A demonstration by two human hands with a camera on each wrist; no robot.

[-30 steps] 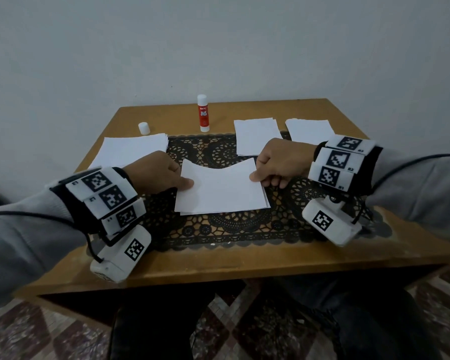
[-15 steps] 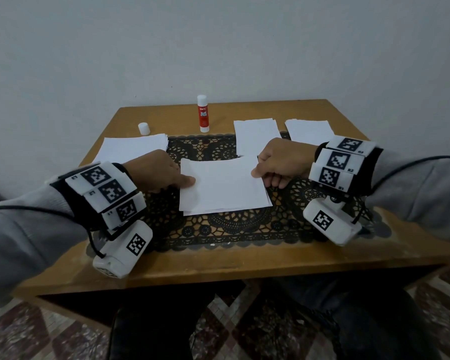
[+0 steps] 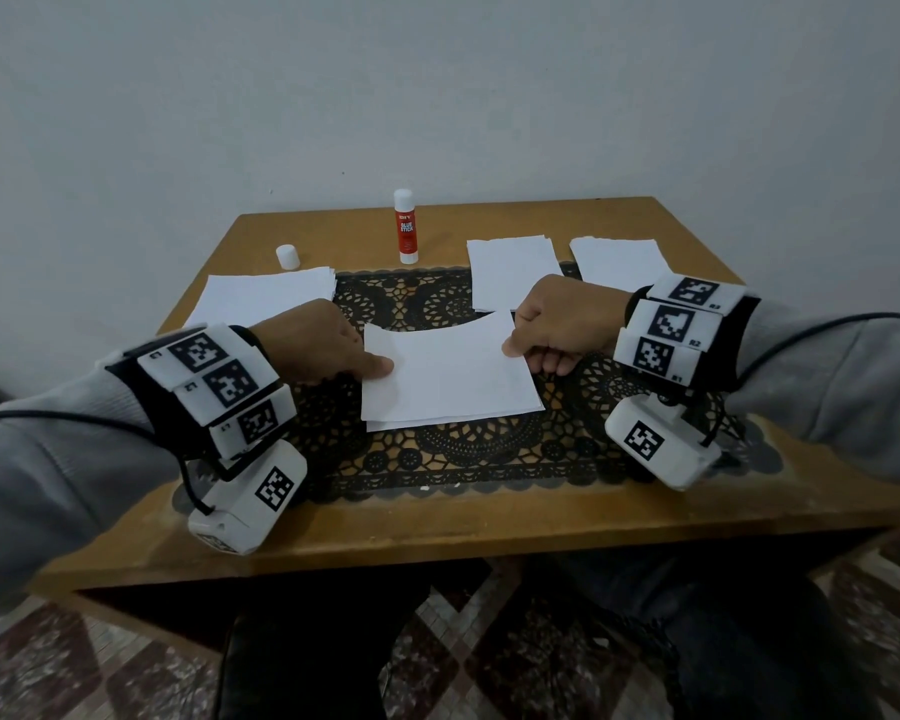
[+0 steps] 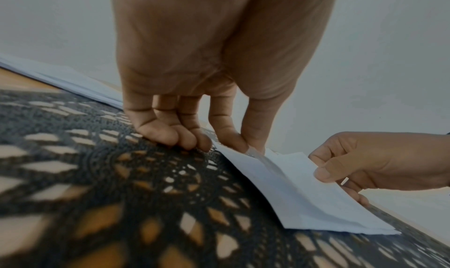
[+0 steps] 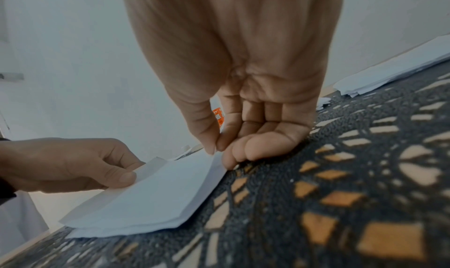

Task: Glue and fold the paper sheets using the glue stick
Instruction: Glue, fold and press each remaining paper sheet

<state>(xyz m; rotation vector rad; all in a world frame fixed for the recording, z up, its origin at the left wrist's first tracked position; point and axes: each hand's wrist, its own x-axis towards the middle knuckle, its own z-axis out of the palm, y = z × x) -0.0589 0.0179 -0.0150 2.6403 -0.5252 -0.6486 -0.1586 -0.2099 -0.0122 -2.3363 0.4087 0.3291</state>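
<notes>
A white paper sheet (image 3: pixel 445 374) lies folded over on the black lace mat (image 3: pixel 463 454) at the table's middle, its upper flap still raised. My left hand (image 3: pixel 328 345) pinches the flap's left corner between thumb and forefinger, and my right hand (image 3: pixel 562 324) pinches its right corner. In the left wrist view the left fingers (image 4: pixel 227 137) hold the paper (image 4: pixel 304 201) off the layer below. The right wrist view shows the right thumb and fingers (image 5: pixel 212 141) gripping the paper edge (image 5: pixel 155 195). The red and white glue stick (image 3: pixel 405 227) stands uncapped at the table's back.
The glue stick's white cap (image 3: pixel 287 256) sits at the back left. A stack of white sheets (image 3: pixel 266 298) lies at the left, and two smaller white paper pieces (image 3: pixel 510 270) (image 3: pixel 619 262) at the back right. The wooden table (image 3: pixel 437 527) ends at a wall.
Both hands have drawn the pinched upper flap a little toward me over the lower layer. The hands stay at the same corners.
</notes>
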